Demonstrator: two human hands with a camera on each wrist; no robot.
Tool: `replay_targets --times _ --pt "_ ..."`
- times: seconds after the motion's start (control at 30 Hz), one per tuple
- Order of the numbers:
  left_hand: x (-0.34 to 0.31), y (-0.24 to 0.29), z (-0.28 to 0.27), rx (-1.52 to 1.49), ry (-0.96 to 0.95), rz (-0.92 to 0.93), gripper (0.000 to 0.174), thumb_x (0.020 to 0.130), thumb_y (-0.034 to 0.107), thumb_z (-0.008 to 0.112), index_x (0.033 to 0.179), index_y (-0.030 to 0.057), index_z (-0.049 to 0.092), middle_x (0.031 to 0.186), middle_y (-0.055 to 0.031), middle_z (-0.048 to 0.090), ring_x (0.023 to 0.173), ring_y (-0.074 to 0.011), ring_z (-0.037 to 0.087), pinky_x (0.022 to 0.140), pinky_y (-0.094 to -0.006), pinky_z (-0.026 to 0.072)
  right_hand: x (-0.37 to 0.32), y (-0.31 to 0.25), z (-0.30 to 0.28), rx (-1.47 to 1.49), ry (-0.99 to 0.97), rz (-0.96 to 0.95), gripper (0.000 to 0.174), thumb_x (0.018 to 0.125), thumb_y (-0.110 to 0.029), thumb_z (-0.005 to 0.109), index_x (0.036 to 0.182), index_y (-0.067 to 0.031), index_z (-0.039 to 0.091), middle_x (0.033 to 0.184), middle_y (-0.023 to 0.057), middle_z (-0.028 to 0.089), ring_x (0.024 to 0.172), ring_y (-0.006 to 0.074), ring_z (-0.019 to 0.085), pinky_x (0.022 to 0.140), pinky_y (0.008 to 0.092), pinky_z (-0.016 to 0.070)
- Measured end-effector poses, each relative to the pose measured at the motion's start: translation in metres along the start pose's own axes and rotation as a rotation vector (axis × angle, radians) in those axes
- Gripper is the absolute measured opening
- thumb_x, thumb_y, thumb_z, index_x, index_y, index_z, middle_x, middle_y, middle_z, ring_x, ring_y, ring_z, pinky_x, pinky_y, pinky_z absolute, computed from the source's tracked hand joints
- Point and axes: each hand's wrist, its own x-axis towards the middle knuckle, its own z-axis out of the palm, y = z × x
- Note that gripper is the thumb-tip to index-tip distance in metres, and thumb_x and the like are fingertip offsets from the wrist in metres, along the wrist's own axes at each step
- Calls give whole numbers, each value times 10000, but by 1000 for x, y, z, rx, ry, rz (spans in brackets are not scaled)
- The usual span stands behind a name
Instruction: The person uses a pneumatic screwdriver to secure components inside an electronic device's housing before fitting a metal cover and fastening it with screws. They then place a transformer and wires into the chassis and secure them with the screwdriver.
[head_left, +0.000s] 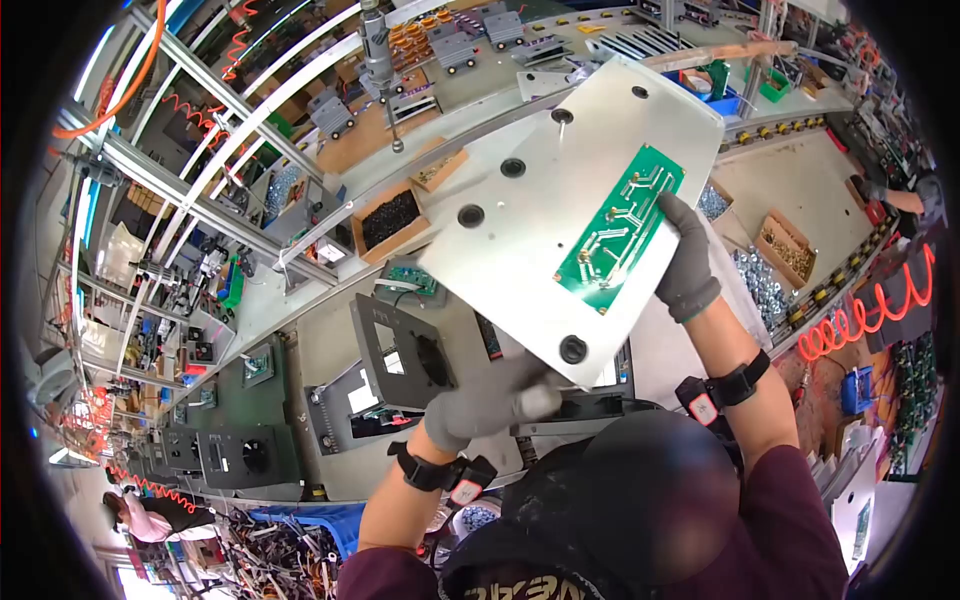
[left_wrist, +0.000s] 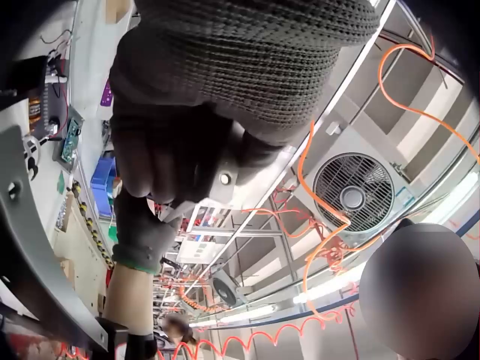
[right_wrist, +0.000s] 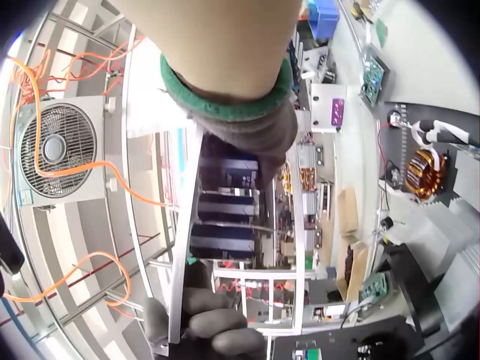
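A large silver metal panel (head_left: 480, 255) is held up at a tilt over the bench. On its face lies a green circuit board (head_left: 622, 232), with black round grommets (head_left: 573, 349) along the panel. My gloved right hand (head_left: 687, 262) grips the panel's right edge, close beside the board. At the lower edge, my gloved left hand (head_left: 480, 405) is blurred in the head view. The right wrist view shows this left hand (right_wrist: 214, 322) with thumb and fingers on either side of a metal edge. Part of its grip is hidden.
Beneath the panel stands an opened dark equipment case (head_left: 400, 350), with other black cases (head_left: 250, 457) to the left. Cardboard boxes of black parts (head_left: 388, 220) and brass fasteners (head_left: 785, 248) flank the panel. A hanging screwdriver (head_left: 378, 55) and a red coiled hose (head_left: 850, 325) are nearby.
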Motion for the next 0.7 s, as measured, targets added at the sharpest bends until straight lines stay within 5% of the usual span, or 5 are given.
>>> replay_targets --times 0.27,0.4,0.57,0.63,0.7 --pt "-32 -10 21 -37 -193 -93 649 878 558 506 1148 -27 589 1198 -161 590 1116 -266 554 929 -359 426 16 -16 -63 -87 36 460 325 882 -266 509 1082 -19 579 944 146 662 780 242 673 725 362 568" --pt "-39 13 -6 3 935 -187 538 896 440 549 1132 -43 561 942 -115 643 813 -175 619 714 -282 489 23 2 -63 -159 -82 575 354 893 -277 506 1132 -22 563 986 123 655 829 220 667 767 352 557" --pt "-18 -66 -11 -558 528 -274 808 740 436 706 1331 -12 385 1224 -115 545 1088 -209 556 895 -315 461 32 30 -20 -239 -231 645 397 902 -268 531 1226 -40 509 1076 112 617 939 184 629 841 363 518" --pt "9 -21 15 -595 721 -153 773 719 368 710 1314 -14 397 1211 -135 550 1100 -246 559 912 -345 475 35 39 -23 -278 -250 606 488 890 -378 544 1247 -49 499 1113 120 602 988 206 601 880 380 484" --pt "14 -18 15 -671 727 -81 753 718 338 702 1310 -15 400 1205 -143 551 1101 -261 559 911 -363 481 29 33 -33 -1004 -292 346 615 864 -493 538 1272 -38 480 1141 142 590 1035 249 577 908 375 454"
